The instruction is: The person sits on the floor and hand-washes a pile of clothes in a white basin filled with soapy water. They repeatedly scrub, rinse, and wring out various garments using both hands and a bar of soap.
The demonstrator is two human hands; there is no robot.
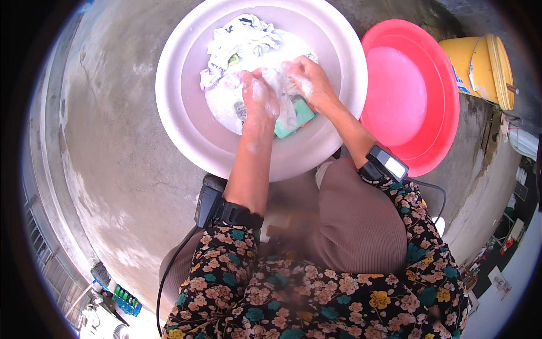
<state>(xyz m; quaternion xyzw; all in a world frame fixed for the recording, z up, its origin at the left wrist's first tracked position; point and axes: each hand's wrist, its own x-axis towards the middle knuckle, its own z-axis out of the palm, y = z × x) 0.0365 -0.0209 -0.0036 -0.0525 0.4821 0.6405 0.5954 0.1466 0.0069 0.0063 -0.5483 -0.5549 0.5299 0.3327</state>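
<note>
A large pale plastic basin (173, 97) in front of me holds sudsy water and wet clothes. My left hand (259, 95) and my right hand (310, 80), both flecked with foam, grip a thin whitish wet cloth (284, 99) stretched between them. Its lower end hangs over a green item (302, 112) at the basin's near side, partly covered; I cannot tell what that is. A bunched white garment (243, 36) with dark print lies at the far side of the water. A small pale lilac piece of cloth (211, 78) is left of my left hand.
A red plastic basin (442, 114) stands right of the pale one, close against it. Beyond it is a yellow bucket (474, 63) with a wire handle. Concrete floor (123, 106) surrounds them. Green bottles (123, 296) stand far to the lower left.
</note>
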